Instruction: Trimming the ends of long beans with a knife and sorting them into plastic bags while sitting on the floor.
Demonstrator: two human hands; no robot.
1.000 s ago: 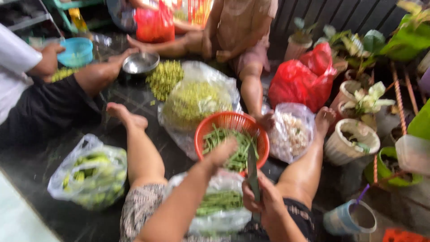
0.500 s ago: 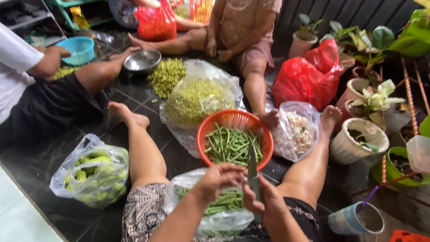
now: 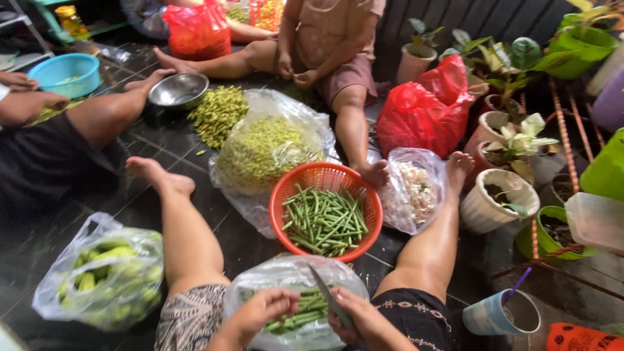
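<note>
slim green beans [image 3: 296, 315] in clear bag [image 3: 286, 276]

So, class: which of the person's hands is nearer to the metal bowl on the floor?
Left. The left hand lies on the same side as the metal bowl, far below it; the right hand, holding the knife, is farther right.

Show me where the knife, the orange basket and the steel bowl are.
knife [image 3: 323, 289], head view, on the blade above the right hand.
orange basket [image 3: 281, 192], head view, on its left rim.
steel bowl [image 3: 177, 89], head view, on the bare inside of the bowl.
</note>
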